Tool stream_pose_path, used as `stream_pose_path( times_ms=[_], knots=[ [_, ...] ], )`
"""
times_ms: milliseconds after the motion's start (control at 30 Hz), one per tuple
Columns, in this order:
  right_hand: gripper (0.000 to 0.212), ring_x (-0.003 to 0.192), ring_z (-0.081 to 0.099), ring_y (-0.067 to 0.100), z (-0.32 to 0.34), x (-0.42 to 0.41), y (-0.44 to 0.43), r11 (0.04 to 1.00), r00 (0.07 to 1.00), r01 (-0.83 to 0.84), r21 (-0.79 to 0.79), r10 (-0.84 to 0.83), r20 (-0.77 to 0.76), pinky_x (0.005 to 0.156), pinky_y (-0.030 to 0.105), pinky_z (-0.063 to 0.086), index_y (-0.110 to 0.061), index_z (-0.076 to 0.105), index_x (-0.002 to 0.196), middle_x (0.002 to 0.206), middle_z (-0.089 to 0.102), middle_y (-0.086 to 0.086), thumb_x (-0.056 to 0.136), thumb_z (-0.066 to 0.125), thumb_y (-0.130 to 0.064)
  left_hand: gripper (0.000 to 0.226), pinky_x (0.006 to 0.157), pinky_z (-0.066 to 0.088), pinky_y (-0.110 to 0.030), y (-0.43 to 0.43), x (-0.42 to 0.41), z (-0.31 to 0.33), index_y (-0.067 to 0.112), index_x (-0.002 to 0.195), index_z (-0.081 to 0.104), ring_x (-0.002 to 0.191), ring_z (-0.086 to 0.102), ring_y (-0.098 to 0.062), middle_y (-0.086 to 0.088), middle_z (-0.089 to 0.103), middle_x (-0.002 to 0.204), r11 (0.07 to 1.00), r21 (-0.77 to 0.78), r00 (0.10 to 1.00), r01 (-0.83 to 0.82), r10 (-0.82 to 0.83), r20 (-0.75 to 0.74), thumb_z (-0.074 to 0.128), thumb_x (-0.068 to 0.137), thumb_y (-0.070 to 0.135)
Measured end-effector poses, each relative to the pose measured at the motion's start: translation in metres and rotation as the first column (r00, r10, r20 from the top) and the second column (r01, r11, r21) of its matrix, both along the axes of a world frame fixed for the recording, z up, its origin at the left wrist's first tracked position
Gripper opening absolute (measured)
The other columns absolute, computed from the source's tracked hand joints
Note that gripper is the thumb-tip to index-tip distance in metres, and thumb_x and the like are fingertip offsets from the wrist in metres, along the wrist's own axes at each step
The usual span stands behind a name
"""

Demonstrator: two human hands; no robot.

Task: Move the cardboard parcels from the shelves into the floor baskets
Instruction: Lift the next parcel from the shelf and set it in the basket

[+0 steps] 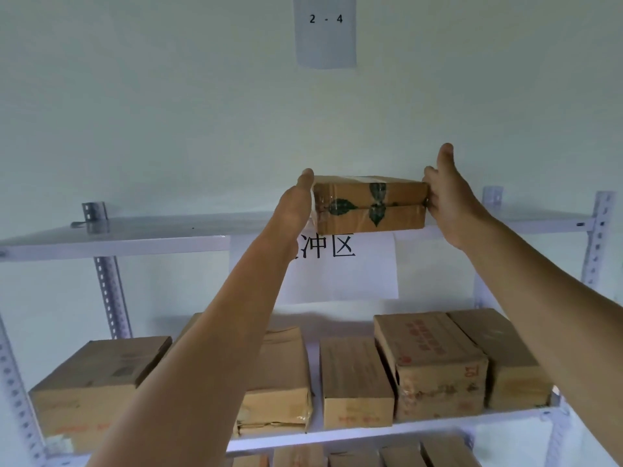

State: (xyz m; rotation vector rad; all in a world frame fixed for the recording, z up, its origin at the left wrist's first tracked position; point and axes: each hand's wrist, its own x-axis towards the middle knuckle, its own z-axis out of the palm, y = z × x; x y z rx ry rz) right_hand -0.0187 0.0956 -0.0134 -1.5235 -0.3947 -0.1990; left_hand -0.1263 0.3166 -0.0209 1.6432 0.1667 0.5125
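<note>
A flat cardboard parcel with green leaf prints and clear tape sits at the front edge of the top shelf. My left hand presses against its left end and my right hand grips its right end, so both hold it between them. On the shelf below stand several more cardboard parcels, some partly hidden by my forearms. No floor basket is in view.
A white paper sign with black characters hangs from the top shelf's front edge. A sheet marked "2 - 4" is on the wall above. Perforated metal uprights frame the rack. More parcels show on a lower shelf.
</note>
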Motion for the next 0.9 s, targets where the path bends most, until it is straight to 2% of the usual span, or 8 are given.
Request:
stream_pose_path(
  times_ms=[233, 333, 433, 533, 633, 700, 800, 900],
  knots=[
    [0.093, 0.114, 0.067, 0.019, 0.002, 0.024, -0.002, 0.990, 0.982, -0.139, 0.016, 0.140, -0.124, 0.102, 0.038, 0.053, -0.011, 0.055, 0.143, 0.125, 0.066, 0.003, 0.095, 0.027, -0.086, 0.068, 0.121, 0.041, -0.047, 0.004, 0.027, 0.006, 0.019, 0.153, 0.052, 0.139, 0.056, -0.035, -0.019, 0.048, 0.160, 0.999, 0.037, 0.999, 0.006, -0.004, -0.053, 0.035, 0.109, 0.067],
    [0.066, 0.101, 0.073, 0.020, 0.000, 0.023, 0.003, 0.983, 0.971, -0.180, 0.034, 0.183, -0.152, 0.081, 0.036, 0.057, -0.017, 0.066, 0.128, 0.115, 0.075, 0.005, 0.103, 0.037, -0.071, 0.048, 0.095, 0.057, -0.040, 0.004, 0.031, 0.007, 0.020, 0.105, 0.067, 0.089, 0.069, -0.027, -0.013, 0.073, 0.122, 0.998, 0.019, 0.998, 0.054, -0.053, -0.031, 0.037, 0.113, 0.056],
    [0.032, 0.092, 0.071, 0.014, -0.006, 0.023, 0.004, 0.985, 0.980, -0.158, 0.075, 0.166, -0.114, 0.072, 0.031, 0.054, -0.018, 0.070, 0.115, 0.105, 0.074, 0.002, 0.110, 0.050, -0.043, 0.040, 0.070, 0.057, -0.031, 0.003, 0.025, 0.007, 0.020, 0.094, 0.065, 0.078, 0.066, -0.019, -0.004, 0.071, 0.090, 1.000, 0.026, 1.000, 0.012, -0.012, -0.002, 0.037, 0.113, 0.042],
    [0.022, 0.090, 0.068, 0.016, -0.008, 0.019, 0.005, 0.978, 0.980, -0.179, 0.108, 0.186, -0.064, 0.069, 0.030, 0.053, -0.014, 0.069, 0.116, 0.104, 0.072, 0.004, 0.108, 0.053, -0.028, 0.033, 0.083, 0.054, -0.032, 0.001, 0.015, 0.011, 0.019, 0.089, 0.062, 0.082, 0.063, -0.020, -0.003, 0.067, 0.090, 0.999, 0.014, 0.998, -0.044, 0.043, 0.041, 0.039, 0.108, 0.034],
    [0.022, 0.101, 0.068, 0.022, -0.007, 0.017, 0.003, 0.973, 0.980, -0.201, 0.109, 0.199, 0.032, 0.085, 0.038, 0.058, -0.013, 0.068, 0.116, 0.116, 0.071, 0.011, 0.103, 0.051, -0.016, 0.024, 0.105, 0.052, -0.046, -0.001, 0.007, 0.016, 0.016, 0.091, 0.059, 0.096, 0.059, -0.023, -0.004, 0.063, 0.098, 0.997, -0.010, 0.994, -0.071, 0.072, 0.079, 0.042, 0.105, 0.026],
    [0.031, 0.113, 0.068, 0.028, -0.002, 0.013, 0.001, 0.973, 0.973, -0.215, 0.083, 0.207, 0.099, 0.102, 0.046, 0.054, -0.015, 0.070, 0.122, 0.121, 0.074, 0.011, 0.099, 0.049, -0.010, 0.016, 0.103, 0.052, -0.048, -0.004, -0.001, 0.018, 0.013, 0.093, 0.057, 0.098, 0.053, -0.024, -0.007, 0.056, 0.103, 0.997, -0.003, 0.990, -0.077, 0.077, 0.117, 0.043, 0.101, 0.015],
    [0.041, 0.113, 0.072, 0.024, 0.003, 0.007, -0.001, 0.964, 0.955, -0.254, 0.076, 0.238, 0.180, 0.099, 0.043, 0.056, -0.024, 0.073, 0.122, 0.116, 0.079, 0.003, 0.095, 0.050, -0.004, 0.033, 0.096, 0.050, -0.045, -0.005, -0.012, 0.019, -0.001, 0.117, 0.063, 0.103, 0.054, -0.034, -0.014, 0.058, 0.115, 0.998, 0.022, 0.980, -0.050, 0.045, 0.191, 0.047, 0.090, 0.008],
    [0.048, 0.117, 0.071, 0.023, 0.004, 0.003, -0.003, 0.953, 0.930, -0.294, 0.069, 0.269, 0.251, 0.095, 0.042, 0.057, -0.025, 0.070, 0.131, 0.123, 0.077, 0.002, 0.095, 0.051, 0.000, 0.048, 0.098, 0.052, -0.044, -0.005, -0.016, 0.021, 0.012, 0.133, 0.064, 0.107, 0.061, -0.022, 0.001, 0.069, 0.118, 0.994, 0.094, 0.967, -0.063, 0.038, 0.253, 0.042, 0.093, -0.001]
  ],
)
